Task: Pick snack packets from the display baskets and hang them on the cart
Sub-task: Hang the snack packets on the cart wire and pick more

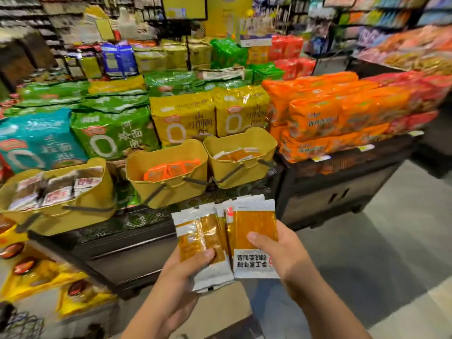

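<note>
1. Well off to the left of my hands, a large yellow basket (97,194) holds white-and-brown packets. It overhangs the black display stand (127,243), so I would keep my left elbow tucked in.
2. Low and far left there is wire mesh (22,324). I cannot tell whether it is the cart.
3. Ahead-left, the middle yellow basket (171,192) holds orange packets.
4. My left hand (186,272) is curled round a fan of amber snack packets (193,231), with the thumb pressed on the front.
5. My right hand (276,253) grips a second amber stack (254,223), thumb across its window and label upside down. The two bundles touch in the middle.
6. I think it best to square each bundle so the top seals line up. I would also hold low, leaving those white top edges free for hanging.
7. Ahead of the right hand, the right yellow basket (244,177) holds similar amber packets.
8. To the right of my hands lies grey floor (367,253), which looks the easiest side to turn toward.
</note>
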Demonstrator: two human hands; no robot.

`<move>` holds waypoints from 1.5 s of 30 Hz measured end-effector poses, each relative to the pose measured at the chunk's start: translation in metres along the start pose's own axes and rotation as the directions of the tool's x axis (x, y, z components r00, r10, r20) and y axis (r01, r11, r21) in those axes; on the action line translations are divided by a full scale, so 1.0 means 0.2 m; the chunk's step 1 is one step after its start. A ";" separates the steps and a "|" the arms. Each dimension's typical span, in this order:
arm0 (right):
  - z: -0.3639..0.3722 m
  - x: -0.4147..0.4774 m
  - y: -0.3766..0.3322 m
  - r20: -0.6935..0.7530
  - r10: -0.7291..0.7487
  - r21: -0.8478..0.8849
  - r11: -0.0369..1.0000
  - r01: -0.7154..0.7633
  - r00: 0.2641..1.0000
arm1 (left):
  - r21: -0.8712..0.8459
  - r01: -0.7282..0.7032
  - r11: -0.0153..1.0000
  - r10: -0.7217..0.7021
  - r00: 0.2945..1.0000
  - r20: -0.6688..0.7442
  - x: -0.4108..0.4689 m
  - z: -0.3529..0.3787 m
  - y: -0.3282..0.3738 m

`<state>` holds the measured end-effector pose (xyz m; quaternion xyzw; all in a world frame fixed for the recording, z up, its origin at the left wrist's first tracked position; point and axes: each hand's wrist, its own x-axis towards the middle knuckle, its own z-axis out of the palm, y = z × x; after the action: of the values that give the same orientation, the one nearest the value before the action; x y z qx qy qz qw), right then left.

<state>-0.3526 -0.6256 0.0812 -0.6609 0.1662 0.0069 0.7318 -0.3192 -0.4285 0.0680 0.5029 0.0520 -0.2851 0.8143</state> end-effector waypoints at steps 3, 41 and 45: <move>-0.02 0.10 0.00 -0.013 0.019 0.079 0.997 -0.017 1.000 | -0.017 0.017 1.000 -0.017 1.000 -0.015 0.12 -0.01 0.02; -0.29 2.39 -0.45 0.222 0.360 -0.687 0.718 -0.117 0.906 | 0.017 -0.303 0.953 0.298 0.921 -0.250 1.90 -0.06 0.80; -0.12 2.43 -0.34 0.251 0.376 -0.901 0.427 0.074 0.892 | 0.031 -0.352 0.936 0.345 0.893 -0.290 1.89 0.02 0.74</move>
<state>0.1166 -0.7597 0.0217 -0.9093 0.0370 0.3017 0.2843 0.0714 -0.5382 0.0462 0.5312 0.0836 -0.0570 0.8412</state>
